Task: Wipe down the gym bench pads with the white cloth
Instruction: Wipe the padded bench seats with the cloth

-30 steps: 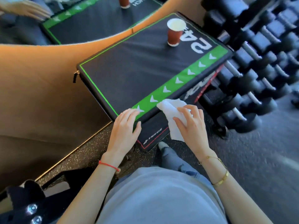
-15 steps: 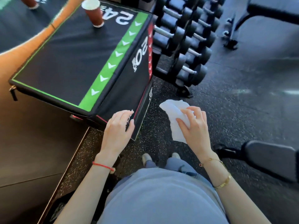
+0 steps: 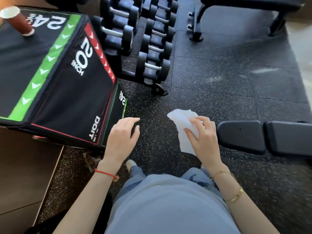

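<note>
1. Right hand (image 3: 203, 141), lower centre-right of the frame: fingers and thumb curl round the white cloth (image 3: 183, 125) and pinch it. The cloth is crumpled; one end sticks up past the fingers, the other hangs below the palm.

2. Left hand (image 3: 122, 139), lower centre: holds nothing, fingers relaxed and slightly bent. It hangs over the floor just beside the lower corner of the plyo box (image 3: 67, 85); contact with the box cannot be confirmed.

3. Task surface: the bench pads (image 3: 263, 137) enter from the right edge at mid-height as two black cushions with a seam between them. The nearer cushion end lies just right of the cloth hand, apart from it. No wiping contact is observed; the task is judged not yet begun on these pads.

4. Second bench (image 3: 249, 4) at the upper right, well apart. It may also need wiping.

5. Surroundings: a dumbbell rack (image 3: 143, 44) at the upper centre, a paper cup (image 3: 16, 20) standing on the box at the upper left, speckled rubber floor (image 3: 228, 85) between.

6. Risks, as judged:
   - The bunched cloth offers a small contact face, so streaks or missed strips are likely unless it is spread flat.
   - The seam between the cushions may be skipped by a straight pass.
   - The hanging tail could drag on the floor and carry grit onto the pad.
   - Most of the pads lie outside the frame, so coverage cannot be checked from here.
</note>
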Demonstrator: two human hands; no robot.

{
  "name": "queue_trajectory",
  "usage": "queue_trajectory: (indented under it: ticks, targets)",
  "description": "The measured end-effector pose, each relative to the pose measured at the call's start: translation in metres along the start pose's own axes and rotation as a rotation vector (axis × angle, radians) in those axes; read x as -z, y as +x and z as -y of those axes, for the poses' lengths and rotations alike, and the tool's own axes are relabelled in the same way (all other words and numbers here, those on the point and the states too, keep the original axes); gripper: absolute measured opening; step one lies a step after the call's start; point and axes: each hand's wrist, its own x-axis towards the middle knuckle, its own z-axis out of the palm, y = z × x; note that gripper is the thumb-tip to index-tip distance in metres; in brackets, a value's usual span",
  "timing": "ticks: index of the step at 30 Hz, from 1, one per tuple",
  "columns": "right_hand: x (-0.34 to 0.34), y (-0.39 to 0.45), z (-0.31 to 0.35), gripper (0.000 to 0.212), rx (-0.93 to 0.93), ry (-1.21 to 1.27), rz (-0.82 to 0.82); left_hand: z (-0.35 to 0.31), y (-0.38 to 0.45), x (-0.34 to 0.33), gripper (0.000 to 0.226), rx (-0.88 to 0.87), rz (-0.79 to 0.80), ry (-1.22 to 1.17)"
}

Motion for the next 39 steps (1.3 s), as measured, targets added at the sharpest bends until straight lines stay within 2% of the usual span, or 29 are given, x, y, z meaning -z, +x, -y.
queue_trajectory:
  ticks: [10, 16, 27, 34, 39]
  targets:
    - [0.124, -0.035, -0.228, 0.026, 0.134, -0.082, 0.071, -0.210, -0.014, -0.170, 0.029, 0.029, -0.004, -0.067]
    - [0.174, -0.061, -0.304, 0.024, 0.093, -0.089, 0.082, -0.297, -0.024, -0.210, 0.028, 0.008, 0.040, -0.046]
    - [0.200, -0.097, -0.342, 0.025, -0.089, -0.056, 0.001, -0.342, -0.018, -0.232, 0.030, -0.104, 0.138, -0.001]
    - [0.198, -0.094, -0.380, 0.025, -0.124, -0.076, 0.003, -0.359, -0.006, -0.258, 0.030, -0.119, 0.156, 0.023]
    - [0.189, -0.075, -0.426, 0.023, -0.085, -0.088, 0.067, -0.371, 0.015, -0.298, 0.030, -0.082, 0.174, 0.051]
